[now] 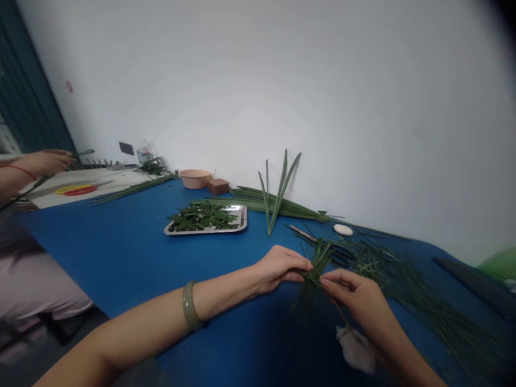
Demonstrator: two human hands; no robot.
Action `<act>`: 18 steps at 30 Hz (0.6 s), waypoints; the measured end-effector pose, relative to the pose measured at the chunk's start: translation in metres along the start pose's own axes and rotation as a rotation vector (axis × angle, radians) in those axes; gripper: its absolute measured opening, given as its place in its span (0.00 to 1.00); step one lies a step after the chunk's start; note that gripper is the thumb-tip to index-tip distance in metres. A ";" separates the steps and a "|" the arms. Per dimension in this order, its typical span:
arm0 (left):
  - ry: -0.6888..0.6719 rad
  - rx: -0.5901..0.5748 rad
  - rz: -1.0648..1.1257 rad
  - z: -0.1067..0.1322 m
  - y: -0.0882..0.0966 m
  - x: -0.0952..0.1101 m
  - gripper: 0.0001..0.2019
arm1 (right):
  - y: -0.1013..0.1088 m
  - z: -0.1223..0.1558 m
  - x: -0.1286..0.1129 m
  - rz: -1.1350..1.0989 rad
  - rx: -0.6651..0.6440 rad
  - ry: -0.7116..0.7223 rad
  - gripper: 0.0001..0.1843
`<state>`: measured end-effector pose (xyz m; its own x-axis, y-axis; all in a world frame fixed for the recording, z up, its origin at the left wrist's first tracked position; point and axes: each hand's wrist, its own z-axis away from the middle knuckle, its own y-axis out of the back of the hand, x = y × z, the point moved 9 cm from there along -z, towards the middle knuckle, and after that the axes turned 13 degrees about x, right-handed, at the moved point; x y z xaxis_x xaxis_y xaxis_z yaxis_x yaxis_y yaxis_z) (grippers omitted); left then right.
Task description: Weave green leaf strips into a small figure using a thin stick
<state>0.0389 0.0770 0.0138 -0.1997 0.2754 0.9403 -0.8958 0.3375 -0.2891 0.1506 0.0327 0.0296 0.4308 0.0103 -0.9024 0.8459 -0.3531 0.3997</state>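
Observation:
My left hand [283, 269] pinches a small piece made of green leaf strips [320, 258], thumb and fingers closed on its left side. From the right, my right hand [350, 287] grips the lower right part of the same piece between thumb and fingertips. Leaf ends fan upward from it, and blurred strips hang beneath. A thin brown stem runs down below my right hand towards a white crumpled wad [355, 349]. Just behind the leaf piece lie scissors [341, 252] with dark handles, partly covered by leaf scraps.
A metal tray [244, 217] of cut leaves stands on the blue table [133, 247]. Behind it are a pink bowl [195, 179], a brown block [218, 186] and long leaves [298, 208]. Leaf strips [435, 317] and a white oval object [343, 230] lie right. Another person's hand [46, 161] is far left.

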 end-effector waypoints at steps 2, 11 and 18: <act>0.001 -0.002 0.001 0.000 0.000 0.000 0.04 | 0.000 0.000 -0.001 0.003 0.015 0.004 0.09; -0.005 0.003 -0.008 -0.001 0.000 -0.001 0.06 | 0.004 0.001 -0.002 0.067 0.058 0.015 0.11; -0.013 0.006 -0.010 -0.002 0.001 -0.001 0.06 | 0.005 0.001 -0.002 0.011 0.072 -0.013 0.09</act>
<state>0.0387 0.0784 0.0121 -0.1958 0.2607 0.9454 -0.9002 0.3347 -0.2787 0.1536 0.0298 0.0332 0.4352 -0.0057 -0.9003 0.8163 -0.4195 0.3972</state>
